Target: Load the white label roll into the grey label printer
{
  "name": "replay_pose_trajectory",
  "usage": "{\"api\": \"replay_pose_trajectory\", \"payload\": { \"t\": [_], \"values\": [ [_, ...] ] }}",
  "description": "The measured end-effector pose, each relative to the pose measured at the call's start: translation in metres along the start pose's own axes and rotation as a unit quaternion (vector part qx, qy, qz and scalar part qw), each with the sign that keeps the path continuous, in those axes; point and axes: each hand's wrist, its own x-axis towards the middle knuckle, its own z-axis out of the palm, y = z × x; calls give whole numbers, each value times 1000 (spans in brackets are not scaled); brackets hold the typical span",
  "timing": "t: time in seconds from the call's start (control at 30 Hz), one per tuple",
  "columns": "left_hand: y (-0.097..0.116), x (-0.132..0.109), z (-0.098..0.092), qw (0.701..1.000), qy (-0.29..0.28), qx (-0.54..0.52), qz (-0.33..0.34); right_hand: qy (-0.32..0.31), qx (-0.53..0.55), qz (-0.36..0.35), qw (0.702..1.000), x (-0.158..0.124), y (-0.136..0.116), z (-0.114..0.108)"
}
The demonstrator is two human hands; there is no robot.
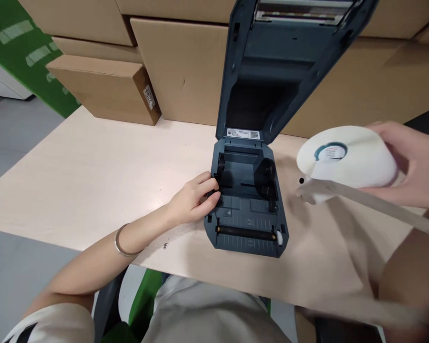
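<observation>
A dark blue-grey label printer [239, 205] stands on the table with its lid [279, 47] raised upright, so its inside shows. Across the front of the bay lies a black roller [246, 232] with a white end piece. My left hand [195, 199] grips the printer's left side wall, fingers curled over the edge. To the right of the printer, my right hand [420, 164] holds a white label roll [364, 155] up off the table, its core hole facing me. A loose strip [379, 202] trails from the roll toward the right, partly blurred.
Cardboard boxes [182, 71] are stacked along the back of the table [75, 181]. A smaller box [96, 90] sits at the back left, near a green panel [28, 52]. The table's front edge runs just before my body.
</observation>
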Motion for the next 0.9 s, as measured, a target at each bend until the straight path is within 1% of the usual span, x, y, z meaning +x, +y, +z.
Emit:
{"api": "replay_pose_trajectory", "payload": {
  "t": [0.07, 0.17, 0.23, 0.27, 0.37, 0.5, 0.63, 0.73, 0.77, 0.8, 0.9],
  "values": [
    [0, 0, 0, 1000, 1, -2, 2, 0, 46, -26, 999, 3, -29, 7],
    [-1, 0, 1, 1000, 4, -5, 10, 11, 78, -111, 991, 17, -77, 26],
    [-2, 0, 1, 1000, 6, -6, 16, -1, 72, -173, 982, 28, -99, 39],
    [-2, 0, 1, 1000, 6, -6, 18, -6, 60, -198, 978, 33, -106, 45],
    [-1, 0, 1, 1000, 7, -6, 18, -24, -6, -230, 973, 44, -111, 60],
    [0, 1, 1, 1000, 7, -11, 16, -46, -72, -233, 969, 54, -106, 78],
    [0, 0, 2, 1000, 8, -17, 15, -44, -132, -254, 957, 61, -102, 99],
    [0, 0, 2, 1000, 8, -20, 16, -40, -146, -258, 954, 59, -100, 109],
    [0, 0, 2, 1000, 9, -21, 17, -32, -151, -261, 953, 55, -101, 110],
    [-1, 0, 2, 1000, 10, -21, 18, -11, -158, -267, 951, 50, -104, 109],
    [-1, -1, 3, 999, 15, -18, 22, 94, -182, -298, 932, 22, -122, 99]
  ]
}}
